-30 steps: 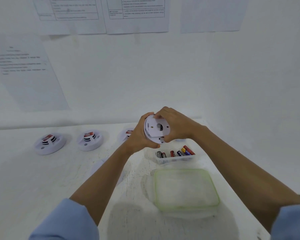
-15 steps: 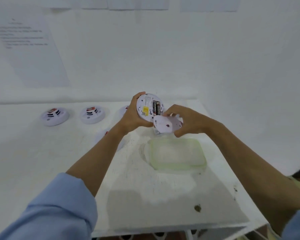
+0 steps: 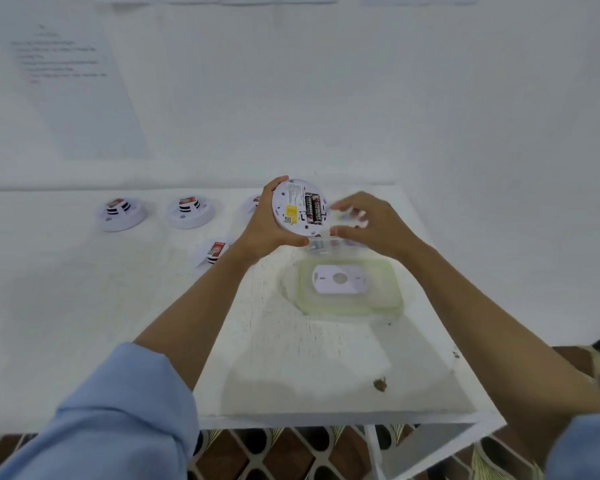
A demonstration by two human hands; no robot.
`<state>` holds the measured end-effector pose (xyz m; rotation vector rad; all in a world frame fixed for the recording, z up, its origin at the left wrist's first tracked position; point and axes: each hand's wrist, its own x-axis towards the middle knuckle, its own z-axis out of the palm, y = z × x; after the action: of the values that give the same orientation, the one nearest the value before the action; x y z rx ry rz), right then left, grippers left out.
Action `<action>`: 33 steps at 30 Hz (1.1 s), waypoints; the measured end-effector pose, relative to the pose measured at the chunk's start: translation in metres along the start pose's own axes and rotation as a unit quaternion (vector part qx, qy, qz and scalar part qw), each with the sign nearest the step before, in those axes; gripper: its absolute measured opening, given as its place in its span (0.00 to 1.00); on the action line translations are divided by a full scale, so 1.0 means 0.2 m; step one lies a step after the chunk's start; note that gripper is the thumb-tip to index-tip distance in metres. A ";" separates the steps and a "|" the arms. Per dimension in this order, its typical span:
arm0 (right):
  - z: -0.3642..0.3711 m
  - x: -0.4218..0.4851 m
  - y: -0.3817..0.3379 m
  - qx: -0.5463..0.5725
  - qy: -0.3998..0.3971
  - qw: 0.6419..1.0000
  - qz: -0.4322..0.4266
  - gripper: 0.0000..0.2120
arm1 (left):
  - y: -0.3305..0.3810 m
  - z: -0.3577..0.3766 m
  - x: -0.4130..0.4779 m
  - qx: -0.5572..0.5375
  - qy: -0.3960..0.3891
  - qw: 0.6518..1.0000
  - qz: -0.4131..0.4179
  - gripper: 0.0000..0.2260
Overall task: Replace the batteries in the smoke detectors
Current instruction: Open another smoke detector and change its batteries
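The left hand [image 3: 264, 230] grips a smoke detector [image 3: 293, 211] by its rim, held up above the desk [image 3: 291, 368] with its back facing the camera and two batteries [image 3: 313, 209] seated in it. The right hand [image 3: 371, 226] hovers just beside the detector's right edge, fingers loosely spread, blurred and holding nothing. Below, a white mounting plate [image 3: 338, 279] lies in a green-rimmed tray [image 3: 392, 296]. Two more detectors [image 3: 120, 213] sit well to the left.

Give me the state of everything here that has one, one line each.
Held detector, back open, gripped by left hand.
Batteries, two seated in its bay.
Back plate, off, lying on green-rimmed lid.
Right hand, open, empty.
Far-left detector, resting dome up, untouched.
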<state>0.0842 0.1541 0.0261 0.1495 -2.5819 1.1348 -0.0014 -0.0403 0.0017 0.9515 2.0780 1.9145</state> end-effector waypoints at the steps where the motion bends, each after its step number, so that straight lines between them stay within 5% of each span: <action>1: 0.01 0.04 -0.03 -0.006 0.007 1.000 -0.018 0.19 | 0.01 0.01 0.01 -0.002 -0.004 1.000 0.004 0.49; 13: 0.02 0.39 0.02 -0.101 -0.047 0.992 -0.058 0.22 | 0.00 -0.06 0.22 -0.015 -0.046 0.999 -0.003 0.45; 22: 0.09 0.46 0.08 -0.311 -0.024 0.936 -0.165 0.20 | -0.06 -0.12 0.36 -0.022 -0.061 0.998 -0.010 0.44; 27: 0.04 0.49 0.08 -0.354 -0.070 0.912 -0.196 0.31 | -0.10 -0.09 0.42 -0.038 -0.049 0.998 -0.014 0.45; 30: 0.05 0.48 0.10 -0.290 -0.076 0.941 -0.158 0.22 | -0.12 -0.09 0.44 -0.036 -0.037 0.999 -0.014 0.46; 33: 0.03 0.50 0.13 -0.277 -0.060 0.946 -0.158 0.24 | -0.13 -0.08 0.44 -0.034 -0.035 0.999 -0.015 0.47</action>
<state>-0.0181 0.1703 0.0376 0.4884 -2.7386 0.2755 -0.0883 -0.0058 0.0057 0.9530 1.9635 1.8975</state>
